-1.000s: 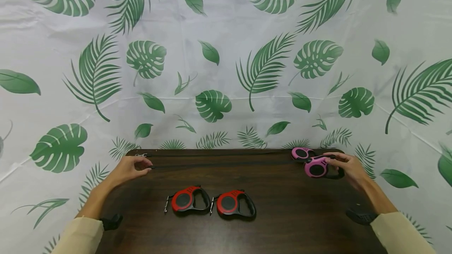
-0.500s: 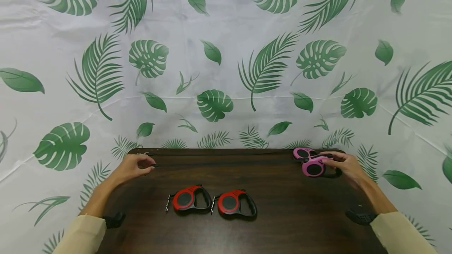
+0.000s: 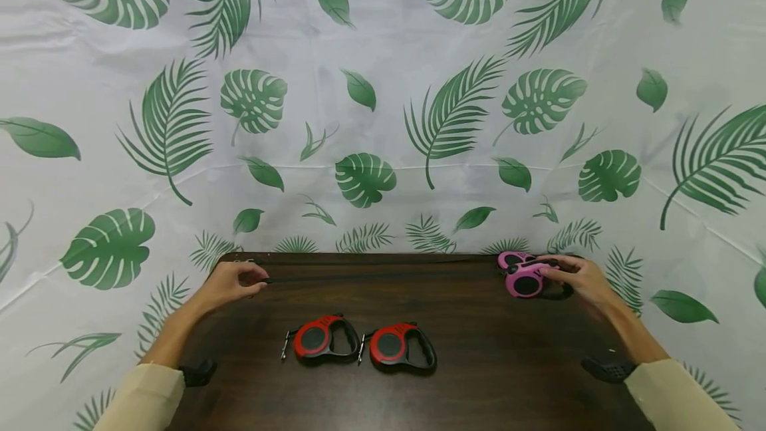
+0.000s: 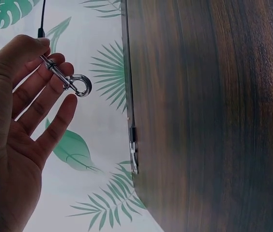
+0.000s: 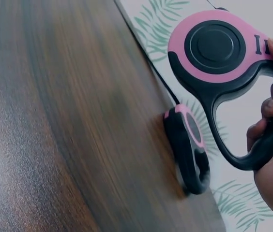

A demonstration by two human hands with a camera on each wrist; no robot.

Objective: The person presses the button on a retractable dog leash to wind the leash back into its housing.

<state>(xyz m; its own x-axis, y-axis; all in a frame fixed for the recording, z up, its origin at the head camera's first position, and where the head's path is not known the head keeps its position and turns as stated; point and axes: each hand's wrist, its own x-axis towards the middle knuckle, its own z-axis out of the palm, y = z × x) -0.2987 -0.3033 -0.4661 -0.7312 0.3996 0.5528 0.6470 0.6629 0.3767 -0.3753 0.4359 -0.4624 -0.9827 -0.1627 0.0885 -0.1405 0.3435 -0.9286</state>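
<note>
Gripping the handle point(image 5: 245, 162) above the table point(image 3: 479, 378), right hand point(image 3: 583, 279) is holding a probably light, stiff leash point(image 5: 214, 48); left hand point(image 4: 32, 104) is pinching its cord point(image 4: 43, 15) near the clip point(image 4: 59, 75).

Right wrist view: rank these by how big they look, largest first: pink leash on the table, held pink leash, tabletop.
1. Tabletop
2. Held pink leash
3. Pink leash on the table
The held one looks nearer, so their true sizes are unsure.
</note>
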